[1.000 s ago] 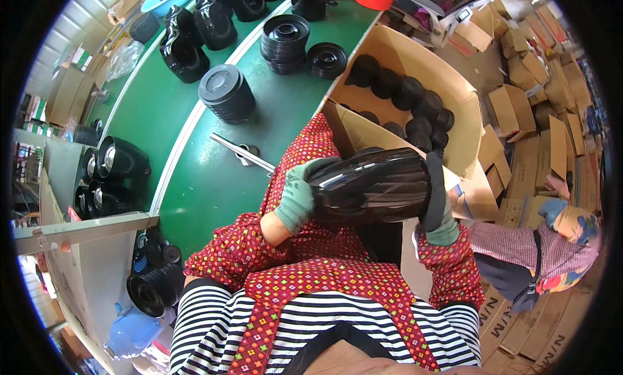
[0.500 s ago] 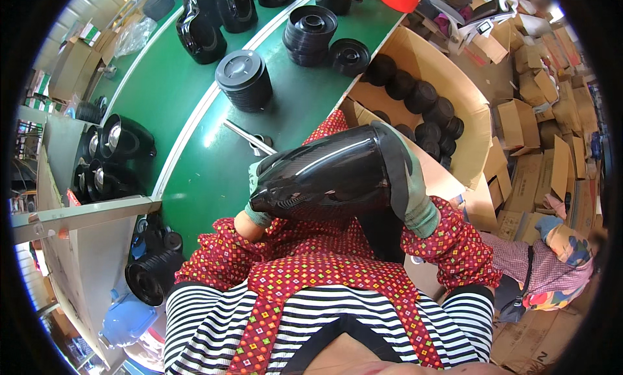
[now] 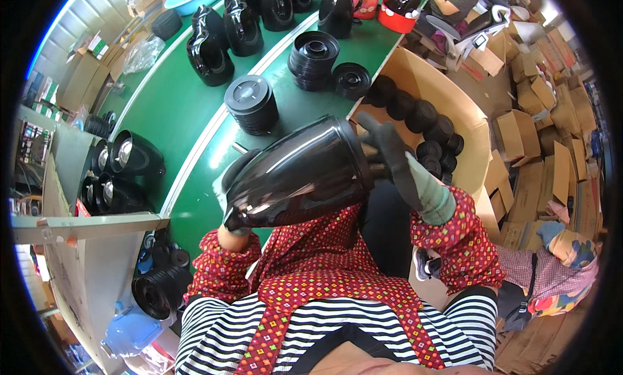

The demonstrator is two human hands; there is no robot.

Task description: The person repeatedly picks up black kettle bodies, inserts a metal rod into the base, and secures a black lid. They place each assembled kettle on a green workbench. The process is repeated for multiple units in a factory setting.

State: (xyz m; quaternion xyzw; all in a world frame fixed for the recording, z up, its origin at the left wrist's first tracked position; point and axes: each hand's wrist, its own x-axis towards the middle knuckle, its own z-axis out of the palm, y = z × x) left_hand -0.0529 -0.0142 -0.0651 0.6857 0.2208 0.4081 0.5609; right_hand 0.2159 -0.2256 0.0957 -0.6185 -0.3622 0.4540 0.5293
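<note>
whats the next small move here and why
Probably close the right hand around the wide end of the black shell: that hand looks open beside it, while the left hand seems to support the narrow end.

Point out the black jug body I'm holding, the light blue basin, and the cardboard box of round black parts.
Black jug body [image 3: 298, 174], head view, middle of its side.
Light blue basin [image 3: 188, 8], head view, outer wall.
Open cardboard box [image 3: 474, 141], head view, inner right wall.
</note>
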